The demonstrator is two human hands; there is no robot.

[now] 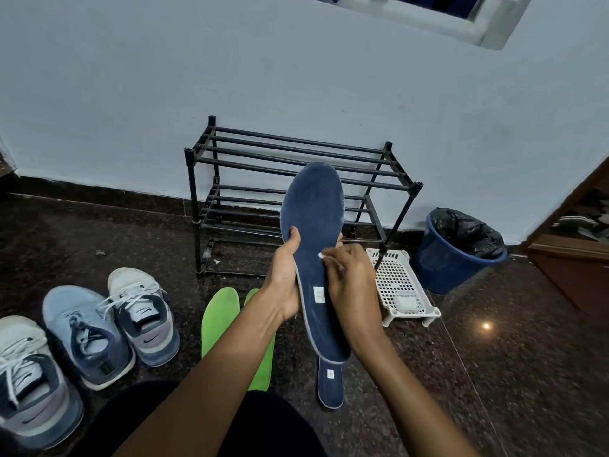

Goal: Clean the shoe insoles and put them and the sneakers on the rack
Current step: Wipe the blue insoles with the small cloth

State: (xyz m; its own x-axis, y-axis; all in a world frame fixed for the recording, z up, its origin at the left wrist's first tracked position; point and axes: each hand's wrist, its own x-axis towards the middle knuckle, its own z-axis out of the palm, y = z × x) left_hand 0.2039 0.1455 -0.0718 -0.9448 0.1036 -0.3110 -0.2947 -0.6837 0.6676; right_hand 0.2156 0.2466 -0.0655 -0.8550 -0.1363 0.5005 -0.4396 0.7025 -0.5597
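- Insole (313, 219) is up in the air, navy face towards the camera. The left hand (286, 278) clamps it about mid-length, thumb over the near edge and fingers wrapped behind.
- Right hand (354, 282) comes in opposite that thumb, fingers pinched shut on a small white scrap (320, 255) pressed to the navy face. I can't tell whether it's cloth or tissue.
- Long axis runs near upright. The toe points up and away from the grip towards the rack (296, 150), and the heel hangs below the grip, towards the person.
- Risk one, I'd say: the whole toe half stands unsupported above the grip, so a hard rub there could fold it back and the scrap would skid off.
- Risk two: only one hand holds the insole, so a strong downward stroke could pull it free. Straight below the grip lies the floor insole (330, 387), and the cleaned face would land on the floor.
- Risk three: the scrap is tiny and could slip out of the pinch.
- Left of the grip, down on the floor, are the green insoles (220, 321), with the sneakers (145, 315) further left.
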